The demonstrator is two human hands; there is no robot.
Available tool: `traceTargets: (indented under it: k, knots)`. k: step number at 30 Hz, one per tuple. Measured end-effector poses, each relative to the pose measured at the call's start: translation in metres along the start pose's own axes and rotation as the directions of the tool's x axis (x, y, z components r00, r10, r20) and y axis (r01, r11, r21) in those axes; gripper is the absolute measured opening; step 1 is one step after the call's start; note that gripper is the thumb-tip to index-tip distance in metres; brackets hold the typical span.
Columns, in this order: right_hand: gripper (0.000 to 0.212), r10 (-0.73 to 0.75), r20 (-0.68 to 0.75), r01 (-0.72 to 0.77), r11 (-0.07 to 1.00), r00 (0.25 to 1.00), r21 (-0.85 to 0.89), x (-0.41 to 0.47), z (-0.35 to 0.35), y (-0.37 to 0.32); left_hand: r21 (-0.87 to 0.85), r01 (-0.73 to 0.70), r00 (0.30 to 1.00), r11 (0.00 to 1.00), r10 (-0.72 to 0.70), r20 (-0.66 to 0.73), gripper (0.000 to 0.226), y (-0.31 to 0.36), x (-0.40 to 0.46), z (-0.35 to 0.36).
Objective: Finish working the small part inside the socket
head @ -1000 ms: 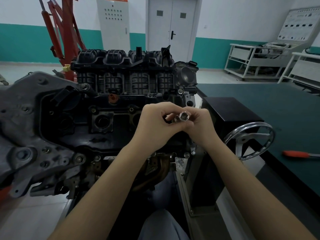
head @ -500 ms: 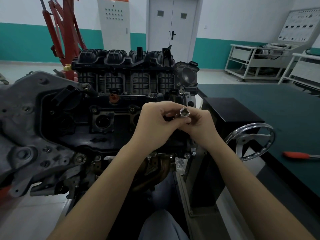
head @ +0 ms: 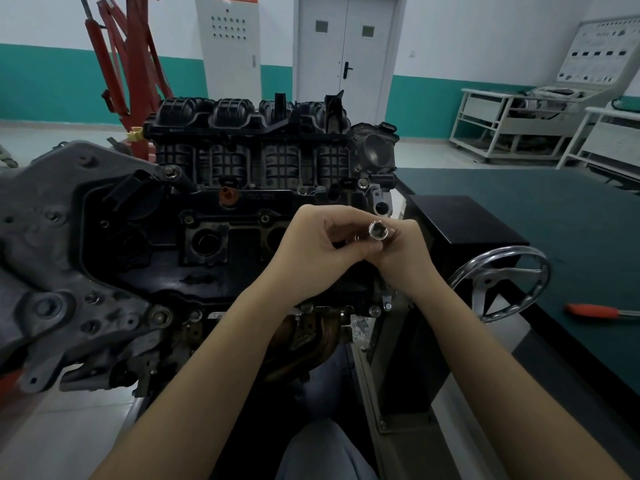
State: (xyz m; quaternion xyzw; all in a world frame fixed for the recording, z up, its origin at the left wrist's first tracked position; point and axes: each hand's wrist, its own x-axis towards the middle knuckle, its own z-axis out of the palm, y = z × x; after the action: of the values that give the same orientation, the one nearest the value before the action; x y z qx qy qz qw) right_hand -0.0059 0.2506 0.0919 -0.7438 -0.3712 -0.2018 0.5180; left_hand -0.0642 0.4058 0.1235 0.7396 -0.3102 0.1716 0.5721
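here, left hand (head: 311,251) and right hand (head: 401,254) pinching socket (head: 376,231), above engine (head: 221,216)

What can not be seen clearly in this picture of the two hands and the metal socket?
- Socket, head view: only its open end shows; the left hand and right hand cover the rest and whatever joins it.
- Red-handled tool: its tip is cut off by the right edge.
- Lettering on the engine: too small to read.
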Motion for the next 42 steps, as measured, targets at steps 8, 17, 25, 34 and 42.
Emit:
traceTargets:
  k: [8, 17, 25, 34, 42]
  knots:
    - [0.031, 0.030, 0.061, -0.033, 0.998, 0.998, 0.055, 0.0001, -0.0014, -0.0014, 0.058, 0.017, 0.995, 0.998, -0.011, -0.098, 0.022, 0.0003, -0.0014, 0.0006]
    - [0.031, 0.047, 0.032, -0.051, 0.991, 0.998, 0.125, -0.0013, -0.0032, -0.0011, 0.102, 0.031, 0.990, 0.994, -0.017, -0.140, 0.021, 0.0010, -0.0023, 0.0031]
    - [0.025, 0.060, -0.023, -0.057, 0.993, 0.998, 0.103, -0.0007, -0.0014, -0.0007, 0.074, 0.020, 0.997, 0.997, -0.015, -0.070, 0.024, 0.0010, -0.0014, 0.0039]
    - [0.025, 0.039, -0.032, -0.037, 0.999, 0.999, 0.039, -0.0007, -0.0015, -0.0019, -0.039, 0.030, 0.999, 0.999, -0.031, -0.013, 0.029, 0.0027, -0.0006, 0.0004]
    - [0.038, 0.054, 0.015, -0.056, 0.993, 0.998, 0.108, -0.0013, -0.0037, -0.0030, 0.020, 0.026, 0.995, 0.999, -0.024, -0.092, 0.027, 0.0016, 0.0013, 0.0023]
